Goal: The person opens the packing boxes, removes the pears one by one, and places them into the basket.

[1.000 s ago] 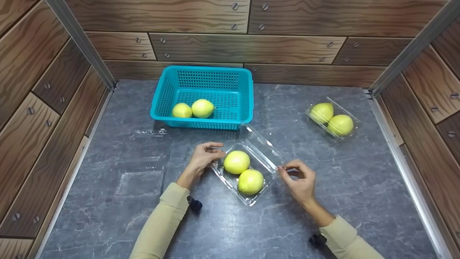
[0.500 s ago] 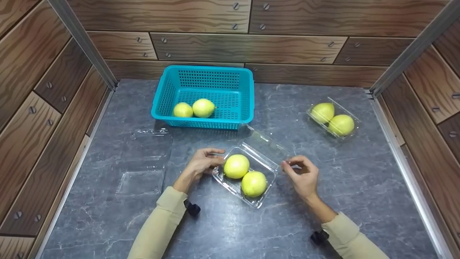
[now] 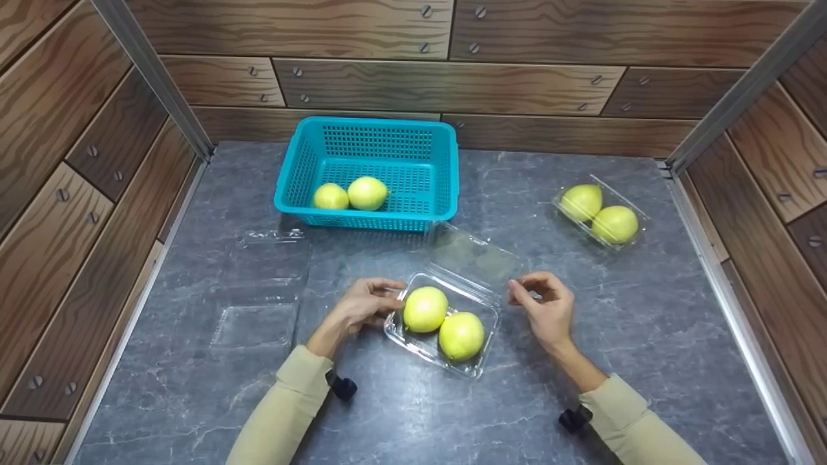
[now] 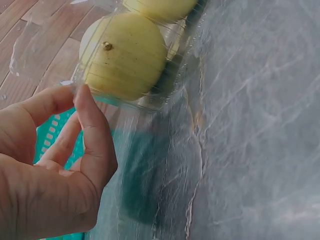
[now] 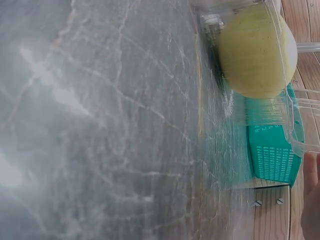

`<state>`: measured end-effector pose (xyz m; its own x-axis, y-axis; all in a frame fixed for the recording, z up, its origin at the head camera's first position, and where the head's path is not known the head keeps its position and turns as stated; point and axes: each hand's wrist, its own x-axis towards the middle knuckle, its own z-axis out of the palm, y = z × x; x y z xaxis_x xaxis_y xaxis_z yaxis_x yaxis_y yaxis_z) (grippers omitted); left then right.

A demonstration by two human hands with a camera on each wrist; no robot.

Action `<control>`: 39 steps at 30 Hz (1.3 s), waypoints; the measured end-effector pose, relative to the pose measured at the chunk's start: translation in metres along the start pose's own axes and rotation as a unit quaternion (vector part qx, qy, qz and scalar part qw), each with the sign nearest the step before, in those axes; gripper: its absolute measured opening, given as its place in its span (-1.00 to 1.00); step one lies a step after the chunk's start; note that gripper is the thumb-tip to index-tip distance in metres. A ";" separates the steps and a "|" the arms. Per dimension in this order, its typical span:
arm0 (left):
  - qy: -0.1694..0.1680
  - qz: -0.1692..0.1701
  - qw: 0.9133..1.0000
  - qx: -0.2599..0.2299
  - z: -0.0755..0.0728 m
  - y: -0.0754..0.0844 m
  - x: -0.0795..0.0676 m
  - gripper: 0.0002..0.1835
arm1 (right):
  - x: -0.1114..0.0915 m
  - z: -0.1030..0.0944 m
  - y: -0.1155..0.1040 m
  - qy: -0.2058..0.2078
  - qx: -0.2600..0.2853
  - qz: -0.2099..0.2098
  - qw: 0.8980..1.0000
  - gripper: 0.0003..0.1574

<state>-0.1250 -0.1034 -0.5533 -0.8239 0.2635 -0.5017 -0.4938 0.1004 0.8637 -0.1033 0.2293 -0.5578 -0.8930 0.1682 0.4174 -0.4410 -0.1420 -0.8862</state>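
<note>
A clear plastic clamshell box [image 3: 420,352] stands open on the table, its lid [image 3: 475,248] folded back toward the basket. Two round yellow-green fruits [image 3: 426,309] lie side by side in its base. My left hand [image 3: 358,307] pinches the rim at the left corner between thumb and finger; the left wrist view shows those fingertips [image 4: 82,95] right at the plastic below a fruit [image 4: 125,57]. At the right, my right hand [image 3: 546,310] pinches the edge near the hinge and lid corner. Only a sliver of that hand's fingers [image 5: 311,172] shows in the right wrist view.
A teal basket [image 3: 368,221] with two more fruits stands behind the box. At the back right is a closed clamshell box [image 3: 597,242] holding two fruits. Another clear box [image 3: 255,326] lies open at the left. Wood-patterned walls [image 3: 446,87] surround the table.
The clamshell box has turned clockwise and come slightly nearer, its lid swinging farther back. Both hands have kept hold; the left has moved down a little, the right slightly right and up.
</note>
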 end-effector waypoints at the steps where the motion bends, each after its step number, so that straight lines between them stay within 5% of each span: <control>1: -0.004 0.000 1.000 0.002 0.000 -0.001 -0.001 -0.52 | 0.001 0.000 0.000 0.003 -0.001 0.006 1.000 -0.81; 8: -0.020 -0.011 1.000 -0.009 0.003 -0.005 -0.008 -0.49 | 0.005 -0.002 0.003 0.013 -0.004 0.053 0.999 -0.64; 18: -0.052 -0.013 0.998 -0.037 0.005 -0.015 -0.020 -0.55 | 0.013 0.002 0.007 0.007 0.005 0.098 0.995 -0.75; 27: -0.087 -0.011 0.994 -0.063 0.003 -0.023 -0.036 -0.59 | 0.016 0.005 0.011 -0.024 -0.008 0.145 0.989 -0.61; 39: -0.081 -0.009 0.994 -0.067 0.002 -0.029 -0.052 -0.62 | 0.023 0.011 0.018 -0.025 0.019 0.255 0.966 -0.55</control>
<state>-0.0673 -0.1180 -0.5518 -0.7638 0.4154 -0.4940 -0.5506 -0.0199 0.8345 -0.1324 0.2197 -0.5615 -0.9979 0.0191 -0.0614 0.0554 -0.2297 -0.9717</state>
